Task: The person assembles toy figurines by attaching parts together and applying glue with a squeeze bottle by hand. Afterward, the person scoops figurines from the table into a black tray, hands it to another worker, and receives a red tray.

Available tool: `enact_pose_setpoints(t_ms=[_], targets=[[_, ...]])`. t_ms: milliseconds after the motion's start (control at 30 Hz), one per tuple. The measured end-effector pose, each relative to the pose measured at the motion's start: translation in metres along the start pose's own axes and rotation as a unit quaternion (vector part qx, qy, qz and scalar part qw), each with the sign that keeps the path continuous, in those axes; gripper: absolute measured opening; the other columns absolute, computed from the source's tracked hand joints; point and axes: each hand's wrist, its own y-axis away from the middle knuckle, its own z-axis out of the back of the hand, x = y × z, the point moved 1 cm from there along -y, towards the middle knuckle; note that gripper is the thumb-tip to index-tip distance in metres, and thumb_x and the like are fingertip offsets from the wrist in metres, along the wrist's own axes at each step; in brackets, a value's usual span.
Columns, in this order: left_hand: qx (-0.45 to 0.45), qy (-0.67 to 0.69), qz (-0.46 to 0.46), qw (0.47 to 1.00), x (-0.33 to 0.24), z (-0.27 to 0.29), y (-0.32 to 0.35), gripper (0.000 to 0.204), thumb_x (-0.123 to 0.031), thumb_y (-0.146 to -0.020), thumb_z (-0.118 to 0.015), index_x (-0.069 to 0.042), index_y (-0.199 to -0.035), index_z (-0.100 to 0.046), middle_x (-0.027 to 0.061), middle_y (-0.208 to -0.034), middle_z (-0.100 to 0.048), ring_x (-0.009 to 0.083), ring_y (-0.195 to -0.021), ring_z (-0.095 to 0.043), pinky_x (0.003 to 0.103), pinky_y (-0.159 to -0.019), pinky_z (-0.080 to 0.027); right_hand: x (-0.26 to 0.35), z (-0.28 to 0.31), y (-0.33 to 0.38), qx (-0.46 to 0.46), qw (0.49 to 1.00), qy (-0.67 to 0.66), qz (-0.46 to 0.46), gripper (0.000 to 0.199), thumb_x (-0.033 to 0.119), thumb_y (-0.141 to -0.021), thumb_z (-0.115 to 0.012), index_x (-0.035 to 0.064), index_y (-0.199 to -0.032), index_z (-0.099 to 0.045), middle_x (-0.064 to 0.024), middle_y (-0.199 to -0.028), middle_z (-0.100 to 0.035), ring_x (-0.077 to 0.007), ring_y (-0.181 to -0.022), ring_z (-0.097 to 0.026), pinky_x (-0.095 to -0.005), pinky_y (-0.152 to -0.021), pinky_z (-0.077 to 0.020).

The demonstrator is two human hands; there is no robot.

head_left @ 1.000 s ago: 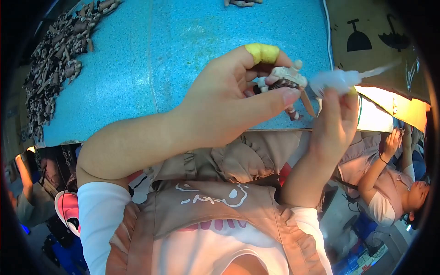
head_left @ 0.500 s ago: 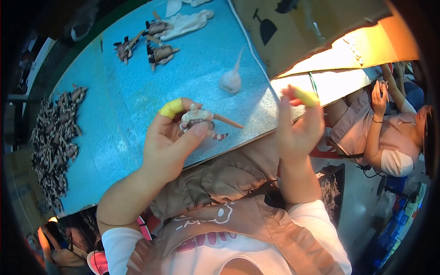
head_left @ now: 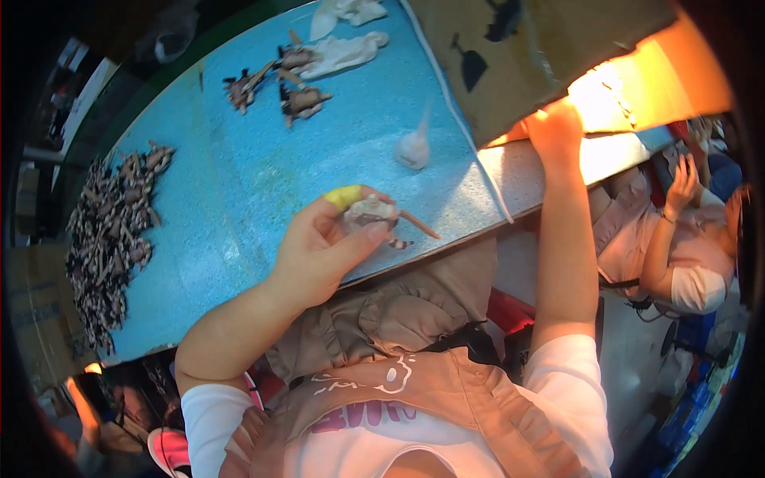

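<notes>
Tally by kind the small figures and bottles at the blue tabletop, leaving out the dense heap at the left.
Held figure, in the left hand: 1
Loose figures, lying near one another toward the far side: 3
White nozzle bottle, on the blue tabletop: 1
Total: 5

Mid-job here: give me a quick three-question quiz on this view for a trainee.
1. Which of the person's hands holds the figure?
2. True or false: the bottle rests on the blue table, touched by neither hand.
3. Where does the big brown pile lie? a) beside the bottle; b) toward the person's left on the table; c) on top of the cardboard.

Key:
1. The left hand; the right hand is at the cardboard's lit edge.
2. True.
3. b
</notes>
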Motion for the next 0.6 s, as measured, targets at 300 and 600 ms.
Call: enact_pose_setpoints(t_ms=[300, 600], targets=[[0.039, -0.173, -0.010, 0.984, -0.003, 0.000, 0.001, 0.034, 0.002, -0.078, -0.063, 0.002, -0.111, -0.052, 0.0093, -0.103, -0.058, 0.0132, -0.091, -0.056, 0.026, -0.077, -0.047, 0.102, 0.057, 0.132, -0.068, 0.854, -0.509, 0.085, 0.023, 0.001, -0.071, -0.070, 0.0009, -0.089, -0.055, -0.0141, -0.099, -0.052, -0.0219, -0.084, -0.055, -0.0309, -0.073, -0.0477], [0.013, -0.342, -0.197, 0.919, 0.000, 0.001, 0.004, 0.029, -0.006, -0.070, -0.069, -0.003, -0.098, -0.062, 0.0071, -0.087, -0.060, 0.0180, -0.080, -0.058, 0.027, -0.067, -0.046, 0.136, 0.044, 0.133, 0.038, 0.864, -0.468, 0.180, 0.029, -0.010, -0.066, -0.069, 0.0018, -0.088, -0.054, -0.0125, -0.088, -0.053, -0.0191, -0.074, -0.056, -0.0277, -0.063, -0.0484]])
